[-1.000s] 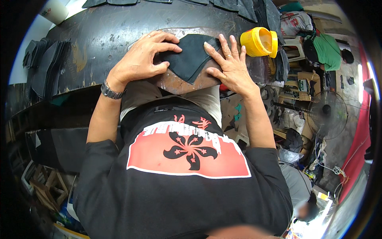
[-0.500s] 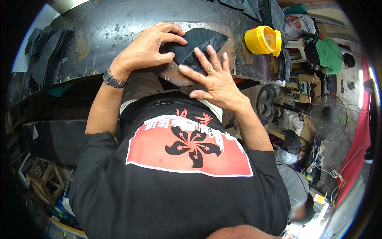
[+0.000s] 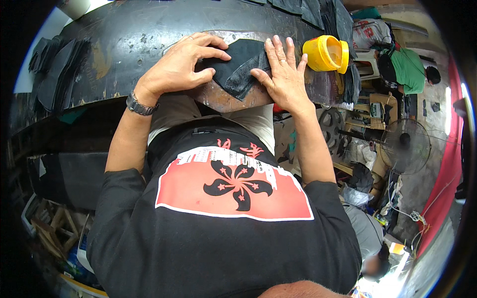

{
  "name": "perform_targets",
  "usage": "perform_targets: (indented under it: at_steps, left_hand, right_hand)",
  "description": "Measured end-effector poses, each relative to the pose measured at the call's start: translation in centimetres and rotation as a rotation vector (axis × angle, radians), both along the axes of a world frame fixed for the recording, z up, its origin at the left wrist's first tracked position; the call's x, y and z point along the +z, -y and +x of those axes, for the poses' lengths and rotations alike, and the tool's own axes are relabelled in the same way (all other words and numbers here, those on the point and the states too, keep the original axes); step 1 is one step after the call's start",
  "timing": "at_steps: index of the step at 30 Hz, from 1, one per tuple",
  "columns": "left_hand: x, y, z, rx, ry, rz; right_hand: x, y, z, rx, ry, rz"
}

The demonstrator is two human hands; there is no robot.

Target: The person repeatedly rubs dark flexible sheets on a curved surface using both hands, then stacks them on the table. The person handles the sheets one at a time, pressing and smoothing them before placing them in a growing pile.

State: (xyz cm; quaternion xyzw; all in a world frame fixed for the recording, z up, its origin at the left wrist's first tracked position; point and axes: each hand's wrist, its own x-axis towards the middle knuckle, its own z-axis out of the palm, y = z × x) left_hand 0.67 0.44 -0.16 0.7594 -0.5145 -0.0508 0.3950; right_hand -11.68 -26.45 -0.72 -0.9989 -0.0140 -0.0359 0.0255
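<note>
A dark piece of leather-like sheet (image 3: 236, 64) lies on a worn board (image 3: 223, 102) at the table's near edge, with a folded flap along its right side. My left hand (image 3: 181, 64) rests at the left edge of the piece, fingers curved and thumb apart, pinching nothing that I can see. My right hand (image 3: 288, 82) lies flat along the right edge, its fingers stretched out and the thumb on the flap. Just right of that hand stands an open yellow tub (image 3: 318, 53) with a tan substance inside.
Stacks of dark cut pieces (image 3: 62, 74) lie at the table's left end, and more dark sheets (image 3: 340, 30) at its right. To the right are a standing fan (image 3: 406, 144), a person in a green shirt (image 3: 410, 69) and a person in grey (image 3: 365, 231).
My right hand has moved up and right, from lying across the piece to lying along its right edge. The flap now points toward me. My left hand has hardly moved.
</note>
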Motion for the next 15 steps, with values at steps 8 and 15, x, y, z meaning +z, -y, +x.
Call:
perform_targets:
  at_steps: [8, 15]
  left_hand:
    - [-0.4, 0.0, -0.7, 0.147, -0.068, -0.086]
    - [-0.9, 0.3, -0.3, 0.165, -0.017, -0.072]
  right_hand:
    - [1.2, 1.0, 1.3, 0.199, -0.04, -0.064]
    - [1.9, -1.4, 0.1, 0.353, -0.041, -0.107]
